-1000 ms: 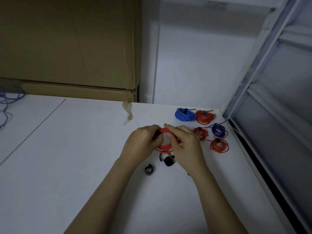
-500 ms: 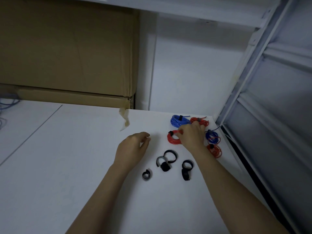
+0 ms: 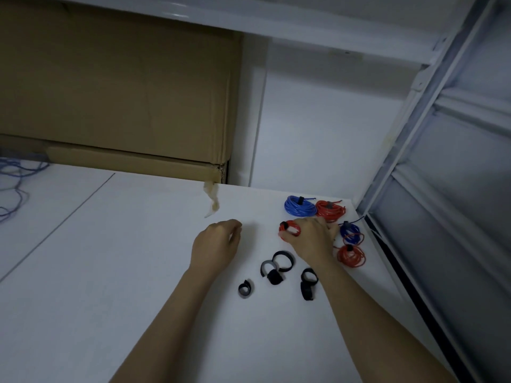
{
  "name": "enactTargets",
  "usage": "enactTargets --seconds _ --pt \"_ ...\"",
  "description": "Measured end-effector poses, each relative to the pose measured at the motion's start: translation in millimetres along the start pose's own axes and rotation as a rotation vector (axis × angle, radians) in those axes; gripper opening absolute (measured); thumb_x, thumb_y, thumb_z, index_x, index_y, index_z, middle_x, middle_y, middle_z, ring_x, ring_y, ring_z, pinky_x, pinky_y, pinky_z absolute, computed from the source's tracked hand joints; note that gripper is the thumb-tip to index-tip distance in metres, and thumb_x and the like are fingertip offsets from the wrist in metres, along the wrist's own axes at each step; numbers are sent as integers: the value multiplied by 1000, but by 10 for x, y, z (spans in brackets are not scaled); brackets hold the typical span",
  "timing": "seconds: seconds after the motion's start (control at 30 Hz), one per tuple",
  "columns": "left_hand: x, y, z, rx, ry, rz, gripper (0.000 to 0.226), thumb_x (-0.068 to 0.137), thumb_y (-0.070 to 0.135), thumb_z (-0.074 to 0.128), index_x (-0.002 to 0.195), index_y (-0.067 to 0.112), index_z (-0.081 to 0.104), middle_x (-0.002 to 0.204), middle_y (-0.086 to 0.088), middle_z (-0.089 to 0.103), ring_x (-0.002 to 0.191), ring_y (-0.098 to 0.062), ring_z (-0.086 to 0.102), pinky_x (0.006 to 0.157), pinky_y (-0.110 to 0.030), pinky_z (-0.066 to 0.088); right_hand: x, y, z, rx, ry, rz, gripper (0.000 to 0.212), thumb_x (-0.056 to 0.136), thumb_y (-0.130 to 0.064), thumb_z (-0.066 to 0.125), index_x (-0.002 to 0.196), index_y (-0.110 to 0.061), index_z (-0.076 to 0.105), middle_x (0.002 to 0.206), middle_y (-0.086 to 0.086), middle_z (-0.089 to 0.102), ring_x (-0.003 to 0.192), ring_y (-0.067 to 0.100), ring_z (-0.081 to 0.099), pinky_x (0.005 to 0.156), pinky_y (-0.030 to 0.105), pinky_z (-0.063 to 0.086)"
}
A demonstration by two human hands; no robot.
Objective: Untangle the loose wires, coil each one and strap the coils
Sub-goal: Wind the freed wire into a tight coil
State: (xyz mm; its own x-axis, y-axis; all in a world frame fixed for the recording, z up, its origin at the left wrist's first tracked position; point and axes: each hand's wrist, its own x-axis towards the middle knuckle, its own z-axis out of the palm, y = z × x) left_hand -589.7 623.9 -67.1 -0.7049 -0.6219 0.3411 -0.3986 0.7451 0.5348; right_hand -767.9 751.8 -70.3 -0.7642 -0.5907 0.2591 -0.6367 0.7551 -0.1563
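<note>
My right hand (image 3: 313,240) holds a strapped red coil (image 3: 287,230) down on the white table (image 3: 138,272), thumb hooked over its rim. My left hand (image 3: 218,244) hovers to the left of it, fingers loosely curled and holding nothing. Behind and right of the right hand lie strapped coils: a blue coil (image 3: 300,207), a red coil (image 3: 330,210), a blue-and-red coil (image 3: 350,232) and another red coil (image 3: 351,256). Several loose black straps lie between my forearms: strap (image 3: 283,261), strap (image 3: 272,275), strap (image 3: 307,283), strap (image 3: 245,288).
Loose blue wires (image 3: 13,183) lie tangled at the table's far left edge. A large cardboard box (image 3: 110,92) stands at the back, a strip of tape (image 3: 211,201) hanging from its corner. A metal window frame (image 3: 431,167) borders the table's right edge.
Both hands held the red coil in front of me a second ago. The right hand carried it back and right to the other coils; the left hand let go and stayed behind.
</note>
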Motion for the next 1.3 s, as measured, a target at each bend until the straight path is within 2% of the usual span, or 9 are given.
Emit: enactTargets --seconds 0.1,0.17,0.3,0.4,0.47,0.67,1.0,1.17,1.3 --pt "38 -18 -139 71 -24 -16 24 98 26 48 111 16 66 106 -1 70 97 -24 64 77 -32 49 2 -36 -108 -55 70 -40 43 84 -61 52 99 -24 70 105 -5 64 113 20 44 89 39 21" --pt "81 -77 -330 142 -27 -41 22 97 28 49 106 15 63 103 -4 69 94 -25 63 74 -31 48 15 -124 -177 0 143 -129 41 88 -51 55 113 -21 67 121 0 60 117 24 44 94 39 23" --pt "65 -361 -879 293 10 -145 20 96 27 49 109 12 55 104 -5 66 93 -27 61 70 -30 42 67 -650 -241 210 29 -384 32 93 -23 55 122 -11 62 125 9 56 116 28 46 95 37 38" --pt "-77 -719 -1305 461 17 -210 24 96 26 48 116 13 51 111 -6 63 97 -27 60 71 -32 43 51 -1226 -149 268 -30 -514 34 94 -19 52 126 -12 58 129 7 52 116 24 48 91 35 43" --pt "-262 -984 -1602 558 20 -273 28 96 27 48 121 15 49 117 -6 60 103 -28 59 77 -35 45 0 -1641 -78 277 -51 -577 34 95 -21 51 128 -15 56 131 5 51 117 23 48 91 34 43" --pt "-952 -1709 -2487 580 123 -478 35 94 30 52 125 14 49 124 -9 56 112 -31 55 88 -40 46 -414 -2932 -35 374 -90 -687 35 94 -23 53 128 -16 54 127 7 52 115 26 48 89 37 43" --pt "-1475 -3196 -4022 753 210 -538 37 95 33 51 127 14 48 125 -10 57 112 -33 56 84 -38 45 -943 -5244 119 608 -94 -721 35 93 -14 53 127 -12 57 124 12 54 110 31 53 85 37 45" --pt "-1518 -3998 -4694 733 238 -547 34 96 31 49 126 15 48 124 -9 57 110 -31 56 84 -38 48 -1022 -6328 103 675 -75 -720 34 92 -13 55 125 -11 59 129 11 53 112 32 53 83 37 46" --pt "-1485 -4612 -5093 688 264 -571 33 96 29 51 125 14 50 122 -9 59 107 -31 58 82 -41 51 -1038 -7092 107 705 -21 -791 31 89 -10 57 118 -10 64 122 13 58 110 32 54 83 37 47"
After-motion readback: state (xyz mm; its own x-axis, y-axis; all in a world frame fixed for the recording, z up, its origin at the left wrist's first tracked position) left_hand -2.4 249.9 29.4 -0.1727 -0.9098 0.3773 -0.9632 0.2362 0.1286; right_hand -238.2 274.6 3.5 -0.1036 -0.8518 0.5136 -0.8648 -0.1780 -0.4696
